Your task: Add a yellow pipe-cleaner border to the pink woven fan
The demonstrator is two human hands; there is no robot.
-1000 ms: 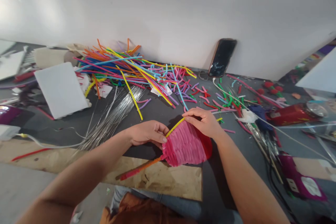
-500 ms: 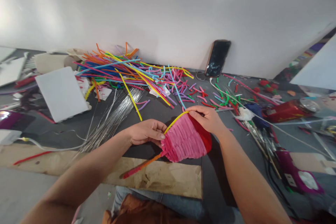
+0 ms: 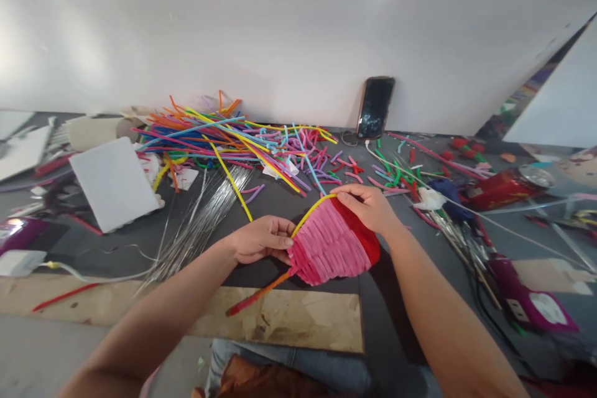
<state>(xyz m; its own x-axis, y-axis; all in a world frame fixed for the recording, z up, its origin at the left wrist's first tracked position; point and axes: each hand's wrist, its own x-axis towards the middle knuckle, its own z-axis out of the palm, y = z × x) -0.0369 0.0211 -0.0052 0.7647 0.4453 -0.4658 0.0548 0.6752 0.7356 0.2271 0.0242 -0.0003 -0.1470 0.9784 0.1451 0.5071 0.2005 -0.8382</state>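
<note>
Between my hands is a fan-shaped pipe-cleaner piece (image 3: 329, 245), pink with a red band along its right side. A wrapped orange and red stem (image 3: 259, 294) sticks out at its lower left. Along the upper edge of the piece runs a yellow pipe cleaner (image 3: 310, 209). My left hand (image 3: 263, 239) pinches the narrow left corner and the yellow strip's lower end. At the top corner, by the red band, my right hand (image 3: 366, 204) pinches the strip's other end. The fingertips partly hide both ends.
A heap of coloured pipe cleaners (image 3: 209, 130) lies behind my hands, with cut pieces to its right. Thin metal wires (image 3: 200, 217) lie left. A phone (image 3: 375, 107) leans on the wall. A red can (image 3: 510, 186) and a purple glue gun (image 3: 532, 292) are at right.
The view has shifted slightly, so the table items appear a little lower. Both hands keep their pinch on the piece and yellow strip, nearly unmoved.
</note>
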